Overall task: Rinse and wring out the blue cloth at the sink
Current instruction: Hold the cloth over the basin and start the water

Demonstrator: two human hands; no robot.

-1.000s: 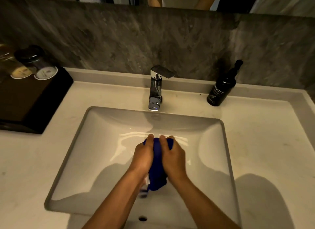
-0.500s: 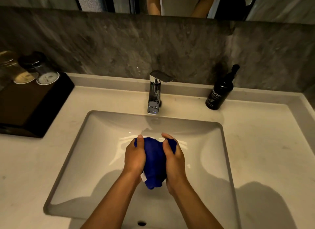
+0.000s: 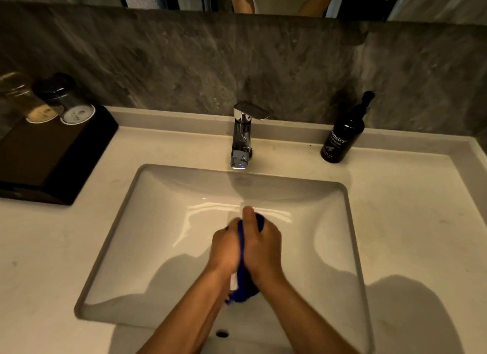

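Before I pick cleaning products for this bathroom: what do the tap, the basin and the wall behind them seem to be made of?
The tap looks like polished chromed metal: mirror-bright, with sharp reflections. The basin seems glazed white ceramic, smooth with glossy highlights. The wall looks like grey veined stone or a stone-look panel with a duller sheen; which one, I cannot tell.

The sink (image 3: 163, 222) is smooth, white and shiny, with bright light spots on it. The tap (image 3: 243, 137) is shiny silver metal, like a mirror. The blue cloth (image 3: 245, 290) is soft and looks dull. The tabletop (image 3: 411, 222) is pale and smooth. The wall (image 3: 184, 58) looks like grey stone. The black bottle (image 3: 342, 137) is a little glossy.
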